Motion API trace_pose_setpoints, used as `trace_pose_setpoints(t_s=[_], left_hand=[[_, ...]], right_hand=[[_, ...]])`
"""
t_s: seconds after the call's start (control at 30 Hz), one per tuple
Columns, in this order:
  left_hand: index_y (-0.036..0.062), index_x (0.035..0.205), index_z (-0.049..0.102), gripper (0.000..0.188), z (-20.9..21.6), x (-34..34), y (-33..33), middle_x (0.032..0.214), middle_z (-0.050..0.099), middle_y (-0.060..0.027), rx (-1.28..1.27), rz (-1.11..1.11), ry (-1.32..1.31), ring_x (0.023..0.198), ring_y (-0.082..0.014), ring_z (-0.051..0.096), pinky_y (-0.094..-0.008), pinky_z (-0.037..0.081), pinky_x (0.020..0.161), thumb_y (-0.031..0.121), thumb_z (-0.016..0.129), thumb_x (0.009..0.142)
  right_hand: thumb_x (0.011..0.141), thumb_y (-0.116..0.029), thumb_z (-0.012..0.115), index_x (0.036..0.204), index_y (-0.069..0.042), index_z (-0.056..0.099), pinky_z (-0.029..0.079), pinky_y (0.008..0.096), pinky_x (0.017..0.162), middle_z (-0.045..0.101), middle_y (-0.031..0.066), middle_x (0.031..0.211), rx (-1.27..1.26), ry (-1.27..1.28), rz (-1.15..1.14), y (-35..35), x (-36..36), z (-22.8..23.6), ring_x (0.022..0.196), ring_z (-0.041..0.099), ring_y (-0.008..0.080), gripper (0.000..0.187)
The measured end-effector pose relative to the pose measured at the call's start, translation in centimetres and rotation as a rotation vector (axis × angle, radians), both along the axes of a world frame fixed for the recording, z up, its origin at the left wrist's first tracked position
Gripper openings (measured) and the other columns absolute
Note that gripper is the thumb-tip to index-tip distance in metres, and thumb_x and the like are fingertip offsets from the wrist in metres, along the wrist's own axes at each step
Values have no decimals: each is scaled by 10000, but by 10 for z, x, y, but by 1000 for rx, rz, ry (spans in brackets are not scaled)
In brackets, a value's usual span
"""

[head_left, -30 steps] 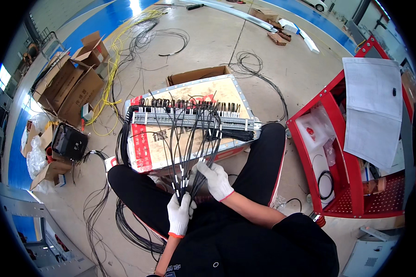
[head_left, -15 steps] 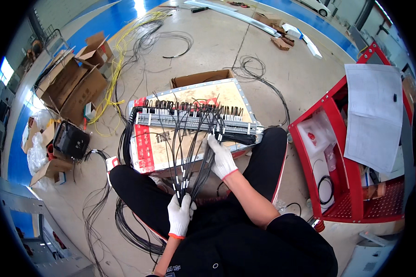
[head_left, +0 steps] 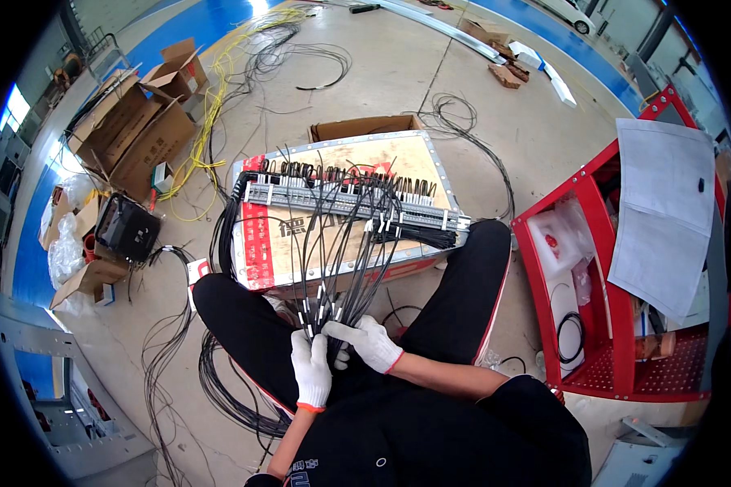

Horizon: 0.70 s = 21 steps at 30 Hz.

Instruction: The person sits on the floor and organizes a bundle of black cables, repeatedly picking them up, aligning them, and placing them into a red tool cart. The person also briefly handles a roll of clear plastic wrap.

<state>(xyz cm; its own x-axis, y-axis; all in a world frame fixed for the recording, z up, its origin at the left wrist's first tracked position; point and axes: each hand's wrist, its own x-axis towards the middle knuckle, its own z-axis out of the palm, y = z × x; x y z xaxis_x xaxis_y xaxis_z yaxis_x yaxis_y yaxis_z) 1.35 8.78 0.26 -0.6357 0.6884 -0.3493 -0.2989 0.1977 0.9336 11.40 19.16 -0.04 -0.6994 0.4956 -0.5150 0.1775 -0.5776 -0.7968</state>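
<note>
A fan of wires [head_left: 343, 312] in the left hand [head_left: 310, 372], the right hand [head_left: 372, 344] beside it

Seen from above, a seated person wears white gloves. The left hand is closed around the lower end of the black, white-tagged wires, between the person's legs [head_left: 240, 325]. The right hand, fingers bent, touches the bundle from the other side; whether it pinches any strand cannot be told. The wires spread upward to a grey rail [head_left: 300, 200] lying across a wooden box [head_left: 288, 269] with red tape [head_left: 257, 243]. Left, on the floor, are cartons [head_left: 156, 154] and yellow cable [head_left: 212, 122]; right, a red rack [head_left: 623, 349] with a paper sheet [head_left: 662, 215].
</note>
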Motion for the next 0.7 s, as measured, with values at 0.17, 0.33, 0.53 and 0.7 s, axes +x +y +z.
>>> trace_pose_setpoints(t_s=[0.17,0.33,0.53,0.7], left_hand=[[-7,989,496,124,-5,1,1,695,608,-77,-1,40,49,480,-131,557,-283,460,433,116,492,1005],[16,1001,537,124,2,2,3,668,601,-52,-56,-36,-20,452,-105,523,-264,420,404,119,469,1017],[61,1027,516,95,3,12,4,626,595,-50,-175,-75,162,425,-89,473,-255,352,380,142,465,1022],[20,1039,556,123,10,12,4,625,639,-75,-215,-55,190,447,-119,543,-284,407,430,121,496,1001]], right_hand=[[941,-334,694,1004,-26,633,476,314,536,637,78,822,-296,446,-8,-2,3,-29,603,583,166,321],[940,-373,690,1047,-30,608,523,313,624,640,79,914,-341,565,-87,7,-3,-42,697,629,187,368],[1007,-295,614,1059,-55,659,543,298,713,693,36,919,-461,319,-539,57,-23,5,730,630,138,249],[1002,-280,628,1068,-39,654,514,278,623,692,48,897,-234,315,-617,100,-38,-5,704,611,125,251]])
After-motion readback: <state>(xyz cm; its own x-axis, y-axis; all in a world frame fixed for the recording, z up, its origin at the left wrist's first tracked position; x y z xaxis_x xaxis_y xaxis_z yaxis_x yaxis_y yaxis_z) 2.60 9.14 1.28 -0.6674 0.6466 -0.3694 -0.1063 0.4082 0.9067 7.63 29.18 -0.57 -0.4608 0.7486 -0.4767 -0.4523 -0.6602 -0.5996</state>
